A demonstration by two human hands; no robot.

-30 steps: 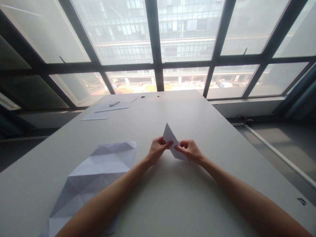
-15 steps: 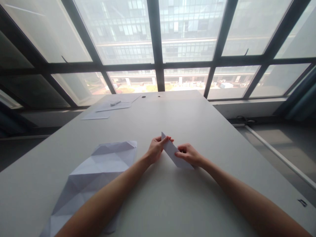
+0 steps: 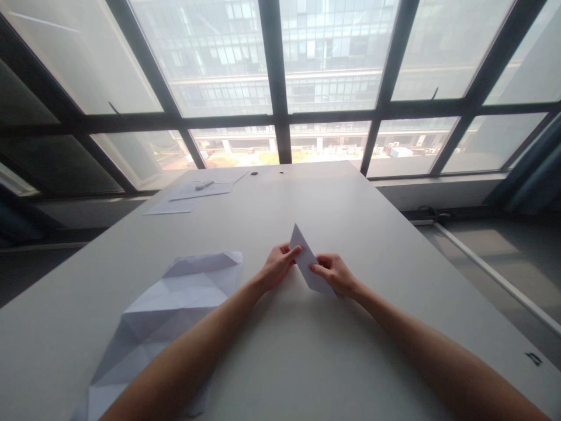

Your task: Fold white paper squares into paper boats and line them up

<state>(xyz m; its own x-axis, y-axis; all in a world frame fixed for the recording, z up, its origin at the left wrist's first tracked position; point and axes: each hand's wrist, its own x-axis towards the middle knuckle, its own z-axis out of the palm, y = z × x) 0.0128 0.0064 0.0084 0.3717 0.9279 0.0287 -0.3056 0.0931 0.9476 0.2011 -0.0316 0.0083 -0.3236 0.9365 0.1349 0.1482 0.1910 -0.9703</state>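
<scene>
One folded paper (image 3: 305, 258) tipped higher, two hands (image 3: 276, 267) (image 3: 337, 275) pinching it

The left hand (image 3: 277, 267) pinched the left edge of a folded white paper (image 3: 305, 261) and the right hand (image 3: 336, 274) its right side over the white table (image 3: 298, 356), while a creased sheet (image 3: 169, 295) lay near left and loose papers (image 3: 173, 206) bearing a slim pale object (image 3: 204, 185) lay far left, before the windows (image 3: 328, 76).

One left hand (image 3: 277, 268), one right hand (image 3: 336, 275), one folded paper (image 3: 304, 255); near left, one creased sheet (image 3: 175, 292); far left, at least two flat sheets (image 3: 169, 206) and one white object (image 3: 204, 185); one white table (image 3: 315, 362); two curtains (image 3: 532, 169), left and right
</scene>
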